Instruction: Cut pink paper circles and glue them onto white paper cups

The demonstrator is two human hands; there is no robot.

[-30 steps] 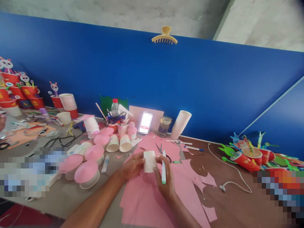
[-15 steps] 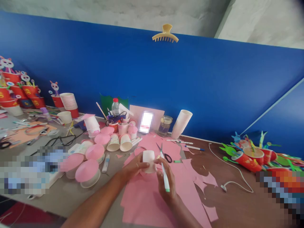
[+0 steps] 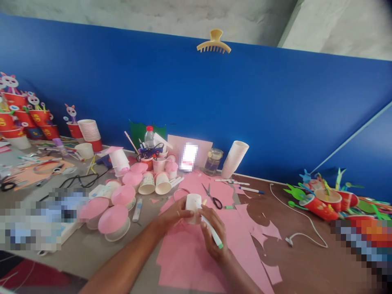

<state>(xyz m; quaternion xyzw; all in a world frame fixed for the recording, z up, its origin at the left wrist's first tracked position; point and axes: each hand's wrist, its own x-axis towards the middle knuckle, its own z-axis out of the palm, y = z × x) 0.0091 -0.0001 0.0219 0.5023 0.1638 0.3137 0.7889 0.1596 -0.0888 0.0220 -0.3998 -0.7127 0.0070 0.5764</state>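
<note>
My left hand (image 3: 177,213) grips a small white paper cup (image 3: 193,204) from its left side, over the pink paper sheets (image 3: 190,259). In my right hand (image 3: 216,234) is a white marker with a green end (image 3: 213,233), slanting with its tip end against the cup's right side. The marker's tip is hidden by my fingers and the cup. Dark-handled scissors (image 3: 212,198) lie open on the pink paper just beyond my right hand. Close by them rests a small green marker cap (image 3: 228,207).
Cups with pink paper cone tops (image 3: 114,219) stand to the left, near a glue tube (image 3: 137,210). A leaning stack of white cups (image 3: 235,159), a glass jar (image 3: 213,161) and a lit phone (image 3: 189,156) are at the back. A white cable (image 3: 306,216) and decorated red cups (image 3: 320,207) lie right.
The marker has tilted in my right hand, and its tip end has come in against the cup. My left hand still holds the cup in nearly the same place.
</note>
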